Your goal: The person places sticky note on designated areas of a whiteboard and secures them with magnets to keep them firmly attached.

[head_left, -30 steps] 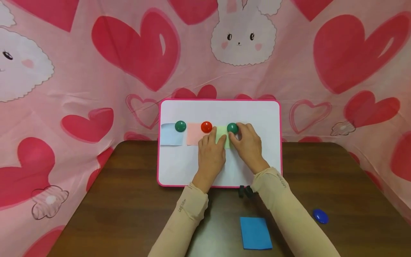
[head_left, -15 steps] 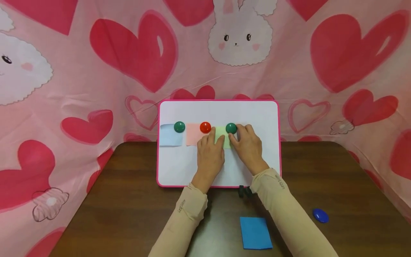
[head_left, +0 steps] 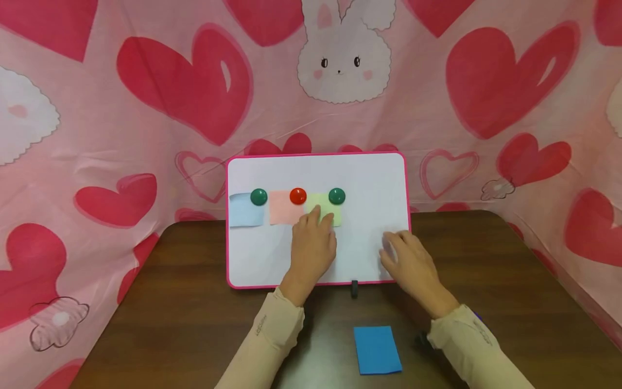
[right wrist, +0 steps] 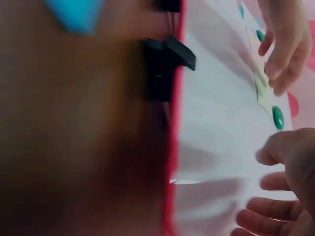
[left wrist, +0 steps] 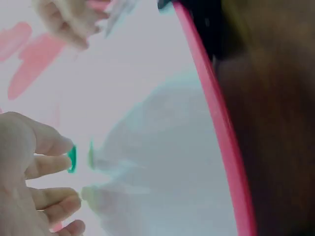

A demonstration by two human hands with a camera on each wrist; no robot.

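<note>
On the upright whiteboard (head_left: 369,216) are a light blue note (head_left: 245,213), a pink note (head_left: 281,208) and a pale green note (head_left: 323,201) in a row. One round magnet sits on the upper right of each: a green magnet (head_left: 259,196), a red magnet (head_left: 298,196), another green magnet (head_left: 337,196). My left hand (head_left: 313,246) has its fingertips over the green note's lower part, fingers loosely extended. My right hand (head_left: 412,265) is in front of the board's lower right, fingers spread and holding nothing; the right wrist view shows its fingers (right wrist: 268,211) apart.
A blue square of sticky notes (head_left: 378,350) lies on the dark wooden table (head_left: 184,324). A blue magnet (head_left: 478,315) is mostly hidden behind the right sleeve. A black clip-like piece (head_left: 354,288) is at the board's bottom edge. A pink heart-patterned cloth (head_left: 272,108) hangs behind.
My right hand has let go of the right-hand green magnet and moved down and right. My left hand has dropped slightly, staying at the green note. The head view has shifted a little.
</note>
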